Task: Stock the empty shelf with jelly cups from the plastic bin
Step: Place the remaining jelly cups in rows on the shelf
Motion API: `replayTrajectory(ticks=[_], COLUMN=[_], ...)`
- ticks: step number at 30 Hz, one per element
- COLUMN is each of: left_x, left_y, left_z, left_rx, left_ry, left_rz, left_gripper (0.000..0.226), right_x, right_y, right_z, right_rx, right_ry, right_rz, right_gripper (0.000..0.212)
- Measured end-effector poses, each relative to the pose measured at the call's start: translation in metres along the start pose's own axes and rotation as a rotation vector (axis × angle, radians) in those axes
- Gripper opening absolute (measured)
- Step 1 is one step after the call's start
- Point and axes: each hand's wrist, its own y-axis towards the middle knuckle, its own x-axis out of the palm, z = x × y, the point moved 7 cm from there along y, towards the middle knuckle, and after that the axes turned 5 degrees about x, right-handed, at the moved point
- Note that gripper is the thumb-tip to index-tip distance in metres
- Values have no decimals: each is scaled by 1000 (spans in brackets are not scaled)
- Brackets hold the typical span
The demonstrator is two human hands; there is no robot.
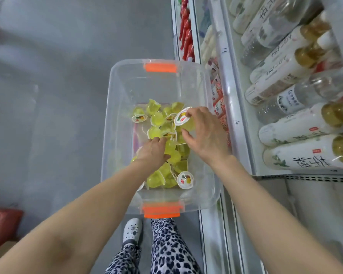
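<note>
A clear plastic bin (115,107) with orange latches stands on the floor against the shelving, holding several yellow jelly cups (156,117) with white printed lids. My right hand (204,135) grips one jelly cup (183,119) by its lid edge and side, lifted slightly above the pile. Down in the pile, my left hand (152,151) has its fingers curled among the cups; what it holds is hidden under the hand.
Shelving (238,115) runs along the right, its upper tier packed with lying bottles (297,127) and a lower tier holding red-and-white packets (219,107). Grey floor (57,95) spreads to the left. A red object (4,224) sits at the lower left. My legs stand below the bin.
</note>
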Motion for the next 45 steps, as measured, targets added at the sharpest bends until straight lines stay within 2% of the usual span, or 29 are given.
replayTrajectory(ticks=[9, 14, 22, 32, 39, 45], left_x=[-16, -45, -71, -83, -76, -58], left_y=[-17, -55, -136, -262, -334, -406], left_z=[2, 4, 14, 89, 194, 294], left_rx=[-13, 74, 259, 686, 970, 1243], left_ry=[-144, -227, -256, -132, -40, 16], left_rz=[81, 179, 318, 407, 347, 396], left_gripper=[61, 58, 53, 53, 54, 55], right_x=[0, -19, -77, -185, -266, -336], right_y=[0, -11, -87, -266, -401, -513], right_z=[-2, -12, -53, -117, -132, -141], right_rx=[33, 170, 281, 533, 707, 794], right_ry=[35, 137, 115, 1, -104, -226], right_rz=[-18, 25, 183, 449, 650, 838], right_gripper=[38, 36, 37, 38, 36, 36])
